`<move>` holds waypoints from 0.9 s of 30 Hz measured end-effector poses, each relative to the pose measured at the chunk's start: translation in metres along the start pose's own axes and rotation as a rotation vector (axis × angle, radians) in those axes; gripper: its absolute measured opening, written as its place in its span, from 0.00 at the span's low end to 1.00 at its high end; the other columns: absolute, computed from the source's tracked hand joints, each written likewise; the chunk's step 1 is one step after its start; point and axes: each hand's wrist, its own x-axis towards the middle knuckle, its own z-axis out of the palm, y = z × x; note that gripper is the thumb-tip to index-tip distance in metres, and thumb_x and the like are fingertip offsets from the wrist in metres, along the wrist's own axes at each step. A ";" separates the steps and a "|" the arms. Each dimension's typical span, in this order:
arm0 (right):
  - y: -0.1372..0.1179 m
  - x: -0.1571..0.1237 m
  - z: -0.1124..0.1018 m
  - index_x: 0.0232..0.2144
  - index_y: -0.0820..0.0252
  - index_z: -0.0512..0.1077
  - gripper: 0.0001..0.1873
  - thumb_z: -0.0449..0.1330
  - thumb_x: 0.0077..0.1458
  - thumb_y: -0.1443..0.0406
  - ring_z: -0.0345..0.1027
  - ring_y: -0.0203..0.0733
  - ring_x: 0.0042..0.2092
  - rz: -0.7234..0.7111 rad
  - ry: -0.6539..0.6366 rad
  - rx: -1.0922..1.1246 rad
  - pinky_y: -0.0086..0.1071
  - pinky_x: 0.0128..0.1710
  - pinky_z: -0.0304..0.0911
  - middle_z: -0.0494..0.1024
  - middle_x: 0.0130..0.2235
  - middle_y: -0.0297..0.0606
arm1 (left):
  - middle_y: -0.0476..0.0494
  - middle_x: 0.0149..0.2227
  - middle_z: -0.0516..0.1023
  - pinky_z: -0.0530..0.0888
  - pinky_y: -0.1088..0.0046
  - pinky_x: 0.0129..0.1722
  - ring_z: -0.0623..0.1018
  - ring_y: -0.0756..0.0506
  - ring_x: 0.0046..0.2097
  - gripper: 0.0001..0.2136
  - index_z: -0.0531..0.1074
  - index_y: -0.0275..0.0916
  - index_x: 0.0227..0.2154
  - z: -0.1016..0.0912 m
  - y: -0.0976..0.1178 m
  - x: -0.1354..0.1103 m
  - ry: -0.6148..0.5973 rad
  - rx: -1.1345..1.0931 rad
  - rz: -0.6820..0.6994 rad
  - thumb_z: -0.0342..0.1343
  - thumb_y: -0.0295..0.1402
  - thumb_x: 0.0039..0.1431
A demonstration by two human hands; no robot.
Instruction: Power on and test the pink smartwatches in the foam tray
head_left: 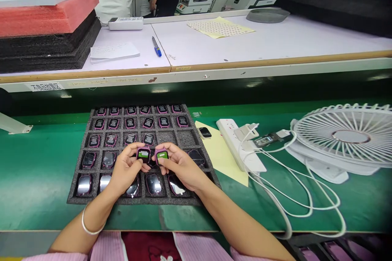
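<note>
My left hand [127,167] grips a purple-rimmed smartwatch body [143,154] whose screen is lit, partly green. Beside it, my right hand [179,165] pinches a second purple smartwatch body [161,155], also with a green area on its screen, the thumb over its lower part. Both are held above a dark foam tray [165,137] divided into compartments. Rows of similar watches sit in it; those at the back, such as this watch [130,123], show white text, while the front ones, like this watch [84,184], have dark, reflective screens. Two compartments in the middle row hold nothing.
Right of the tray are a yellow sheet [226,163] with a small dark watch [205,132], a white power strip [228,134], tangled white cables [294,179] and a white fan [349,136]. A raised shelf [171,63] crosses behind, bearing stacked foam [61,16]. A person stands beyond.
</note>
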 end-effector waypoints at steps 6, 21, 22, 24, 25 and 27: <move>-0.001 0.000 0.001 0.47 0.57 0.70 0.19 0.65 0.56 0.57 0.67 0.34 0.26 0.010 0.013 0.007 0.30 0.27 0.60 0.76 0.37 0.37 | 0.46 0.41 0.76 0.78 0.75 0.29 0.79 0.51 0.27 0.19 0.67 0.38 0.46 0.000 -0.001 0.000 0.006 -0.008 0.008 0.57 0.28 0.49; -0.004 -0.001 0.004 0.41 0.56 0.70 0.17 0.69 0.49 0.61 0.60 0.33 0.25 -0.023 0.046 -0.046 0.28 0.24 0.59 0.75 0.34 0.35 | 0.45 0.40 0.77 0.77 0.74 0.29 0.79 0.50 0.28 0.19 0.68 0.39 0.46 0.000 -0.002 0.000 -0.003 0.000 0.006 0.59 0.30 0.50; -0.004 -0.001 0.004 0.41 0.56 0.70 0.17 0.68 0.49 0.63 0.61 0.33 0.25 -0.024 0.043 -0.047 0.28 0.25 0.60 0.75 0.35 0.35 | 0.45 0.41 0.77 0.77 0.74 0.29 0.79 0.50 0.28 0.19 0.68 0.39 0.46 0.000 -0.002 0.000 -0.002 -0.002 0.005 0.59 0.30 0.50; -0.004 -0.001 0.004 0.43 0.56 0.70 0.18 0.67 0.48 0.65 0.62 0.33 0.26 -0.021 0.034 -0.046 0.29 0.26 0.61 0.75 0.35 0.34 | 0.45 0.40 0.77 0.77 0.74 0.29 0.80 0.50 0.28 0.19 0.68 0.39 0.46 0.000 -0.001 0.000 0.000 -0.008 0.002 0.59 0.30 0.50; -0.004 -0.001 0.004 0.43 0.56 0.69 0.18 0.66 0.49 0.66 0.62 0.33 0.26 -0.021 0.030 -0.046 0.29 0.27 0.61 0.75 0.35 0.34 | 0.45 0.40 0.77 0.78 0.74 0.29 0.80 0.50 0.28 0.18 0.68 0.39 0.46 0.000 -0.001 -0.001 0.000 -0.015 0.000 0.59 0.30 0.50; -0.005 -0.001 0.003 0.44 0.56 0.69 0.18 0.65 0.49 0.66 0.62 0.32 0.26 -0.024 0.021 -0.050 0.29 0.28 0.60 0.76 0.36 0.34 | 0.46 0.39 0.77 0.78 0.73 0.30 0.80 0.50 0.28 0.17 0.68 0.39 0.46 0.000 0.000 -0.001 -0.003 -0.037 -0.010 0.59 0.32 0.52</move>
